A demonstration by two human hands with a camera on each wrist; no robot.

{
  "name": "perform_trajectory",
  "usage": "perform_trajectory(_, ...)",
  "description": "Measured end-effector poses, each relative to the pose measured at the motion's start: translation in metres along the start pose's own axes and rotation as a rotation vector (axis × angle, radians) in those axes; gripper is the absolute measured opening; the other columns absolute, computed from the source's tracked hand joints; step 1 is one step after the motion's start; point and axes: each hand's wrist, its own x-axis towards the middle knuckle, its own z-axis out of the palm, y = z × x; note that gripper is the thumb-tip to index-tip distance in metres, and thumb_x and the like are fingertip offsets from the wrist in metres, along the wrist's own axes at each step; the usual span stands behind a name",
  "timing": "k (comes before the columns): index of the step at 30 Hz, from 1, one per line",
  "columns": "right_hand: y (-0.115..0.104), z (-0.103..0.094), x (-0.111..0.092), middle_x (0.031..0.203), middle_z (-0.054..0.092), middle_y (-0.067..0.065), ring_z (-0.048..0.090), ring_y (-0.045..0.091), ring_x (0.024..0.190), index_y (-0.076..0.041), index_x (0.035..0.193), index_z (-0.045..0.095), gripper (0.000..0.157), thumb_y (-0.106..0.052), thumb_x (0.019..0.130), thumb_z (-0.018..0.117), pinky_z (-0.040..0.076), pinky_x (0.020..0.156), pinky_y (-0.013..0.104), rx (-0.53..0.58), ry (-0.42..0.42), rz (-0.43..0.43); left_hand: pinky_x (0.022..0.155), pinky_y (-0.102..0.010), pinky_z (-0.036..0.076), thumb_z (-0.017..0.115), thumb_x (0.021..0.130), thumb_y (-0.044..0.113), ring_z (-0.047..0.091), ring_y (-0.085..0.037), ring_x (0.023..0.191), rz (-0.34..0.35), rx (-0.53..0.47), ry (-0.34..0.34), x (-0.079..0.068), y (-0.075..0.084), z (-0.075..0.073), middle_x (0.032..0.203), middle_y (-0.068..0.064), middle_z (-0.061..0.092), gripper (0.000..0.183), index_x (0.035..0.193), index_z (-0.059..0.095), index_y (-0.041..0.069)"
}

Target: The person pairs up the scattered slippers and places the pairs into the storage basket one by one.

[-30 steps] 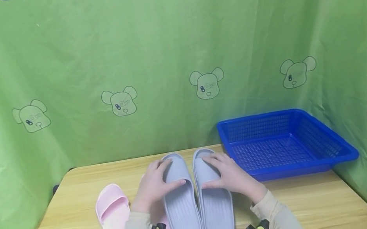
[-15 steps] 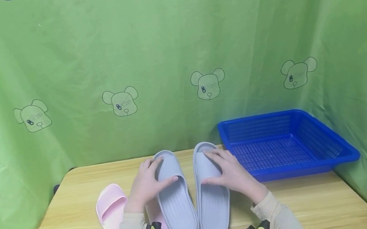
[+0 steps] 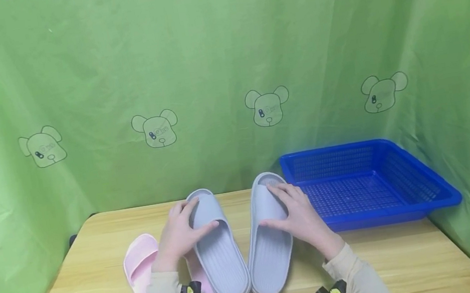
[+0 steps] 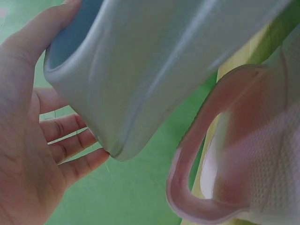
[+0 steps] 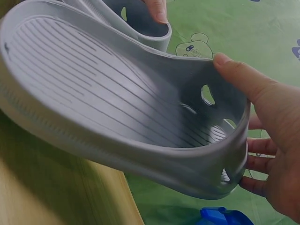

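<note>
Two grey slippers are held side by side in the head view, heels together and toes spread apart. My left hand [image 3: 178, 233] grips the left grey slipper [image 3: 223, 265] at its strap, thumb on the opening's edge and fingers along the outer side. Likewise, my right hand [image 3: 299, 217] holds the right grey slipper [image 3: 272, 262]; in the right wrist view this slipper [image 5: 93, 84] is tilted above the table. On the table, a pink slipper [image 3: 139, 259] lies partly behind my left forearm. Another pink slipper [image 3: 201, 280] is mostly hidden under the left grey one.
A blue plastic basket [image 3: 376, 220] sits at the back right corner of the wooden table [image 3: 82, 285], close to my right hand. Green curtain [image 3: 201, 70] with bear-head prints surrounds the table at the back and sides.
Both grey slippers have moved up and away from me in the head view. Their toes have spread apart, the left one swinging left with my left hand. The basket has stayed put.
</note>
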Motion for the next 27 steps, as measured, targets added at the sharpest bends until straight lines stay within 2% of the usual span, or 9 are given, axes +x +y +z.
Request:
perform_trajectory(6,0.006,-0.001,0.002,0.134,0.054,0.017,0.049,0.037,0.119,-0.009,0.141,0.050,0.094,-0.050,0.064,0.085,0.045,0.096,0.059,0.009,0.062,0.030,0.100,-0.054,0.048,0.063,0.070,0.080,0.049,-0.032,0.126,-0.028,0.007,0.017,0.000,-0.006,-0.005,0.139,-0.013,0.047,0.099,0.147,0.044,0.020)
perform_trajectory(13,0.006,-0.005,0.002,0.135,0.053,0.018,0.047,0.037,0.120,-0.010,0.142,0.049,0.094,-0.051,0.065,0.085,0.043,0.097,0.060,0.032,0.076,0.071,0.097,-0.054,0.050,0.061,0.070,0.082,0.050,-0.031,0.120,-0.052,0.009,0.048,-0.003,-0.012,-0.010,0.134,-0.013,0.049,0.101,0.147,0.044,0.018)
perform_trajectory(18,0.006,-0.006,0.003,0.135,0.052,0.019,0.047,0.038,0.120,-0.011,0.142,0.050,0.093,-0.048,0.065,0.086,0.039,0.098,0.062,0.046,0.140,0.098,0.099,-0.054,0.047,0.059,0.068,0.084,0.048,-0.031,0.121,-0.093,-0.009,0.052,-0.003,-0.016,-0.014,0.135,-0.013,0.047,0.105,0.148,0.042,0.018)
perform_trajectory(27,0.008,-0.009,0.004,0.136,0.049,0.020,0.044,0.038,0.118,-0.009,0.141,0.049,0.090,-0.043,0.066,0.087,0.039,0.093,0.057,0.072,0.249,0.172,0.100,-0.056,0.046,0.059,0.071,0.082,0.045,-0.034,0.123,-0.135,-0.009,0.063,-0.003,-0.022,-0.019,0.138,-0.017,0.044,0.103,0.149,0.040,0.018)
